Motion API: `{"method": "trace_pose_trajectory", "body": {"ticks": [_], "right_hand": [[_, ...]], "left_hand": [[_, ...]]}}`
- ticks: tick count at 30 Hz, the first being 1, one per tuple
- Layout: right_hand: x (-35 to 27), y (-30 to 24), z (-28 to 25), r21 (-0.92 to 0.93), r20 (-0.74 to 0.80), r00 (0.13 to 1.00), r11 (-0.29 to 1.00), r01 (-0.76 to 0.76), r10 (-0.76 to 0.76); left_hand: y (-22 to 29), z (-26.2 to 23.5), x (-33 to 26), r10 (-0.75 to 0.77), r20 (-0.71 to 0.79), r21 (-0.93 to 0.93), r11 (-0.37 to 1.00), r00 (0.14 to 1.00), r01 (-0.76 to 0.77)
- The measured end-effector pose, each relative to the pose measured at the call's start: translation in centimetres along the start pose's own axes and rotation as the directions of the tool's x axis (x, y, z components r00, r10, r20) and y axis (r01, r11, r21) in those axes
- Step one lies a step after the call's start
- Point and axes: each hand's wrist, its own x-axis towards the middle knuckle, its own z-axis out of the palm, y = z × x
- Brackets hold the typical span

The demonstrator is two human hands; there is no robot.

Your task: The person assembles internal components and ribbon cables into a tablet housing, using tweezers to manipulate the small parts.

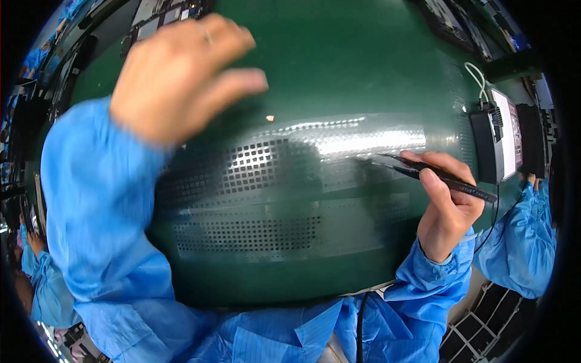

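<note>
My right hand (446, 206) holds a pair of black tweezers (445, 175), their tips pointing left over a glossy clear sheet (369, 142). Beneath my left forearm and to its right lie small dark squares (254, 163) in rows. A second strip of small dark pieces (248, 235) runs nearer to me. At the upper left my left hand (181, 75), smeared by motion, is raised over the green mat (339, 54). Its thumb and fingers are apart, with nothing visible between them. A small tan scrap (270, 118) lies to the right of that hand.
Opened electronic devices stand at the far left (163, 15) and far right (445, 24). A black and white box (496, 139) with a pale cable sits at the right edge. People in blue sleeves work at both sides, one at the right (517, 242).
</note>
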Motion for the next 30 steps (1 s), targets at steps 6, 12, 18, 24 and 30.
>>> {"method": "trace_pose_trajectory", "body": {"ticks": [6, 12, 18, 24, 30], "right_hand": [[0.0, 0.6, 3.5, 0.016, 0.269, 0.936, 0.971, -0.239, 0.226], [-0.4, 2.6, 5.1, 0.089, 0.255, 0.923, 0.944, -0.318, 0.287], [-0.4, 2.8, 5.4, 0.051, 0.252, 0.939, 0.965, -0.255, 0.235], [-0.4, 2.9, 5.5, 0.06, 0.246, 0.949, 0.974, -0.219, 0.198], [-0.5, 2.9, 5.5, 0.085, 0.247, 0.951, 0.974, -0.211, 0.184]], "left_hand": [[6.6, 2.8, -5.5, 0.119, 0.26, -0.295, 0.955, 0.958, -0.038], [6.9, 4.6, -6.1, 0.053, 0.19, -0.338, 0.941, 0.98, 0.014], [6.8, 4.7, -6.2, 0.052, 0.196, -0.34, 0.94, 0.979, 0.018], [6.7, 4.8, -6.2, 0.053, 0.197, -0.357, 0.934, 0.979, 0.022], [6.7, 4.8, -6.3, 0.051, 0.2, -0.357, 0.934, 0.979, 0.024]]}}
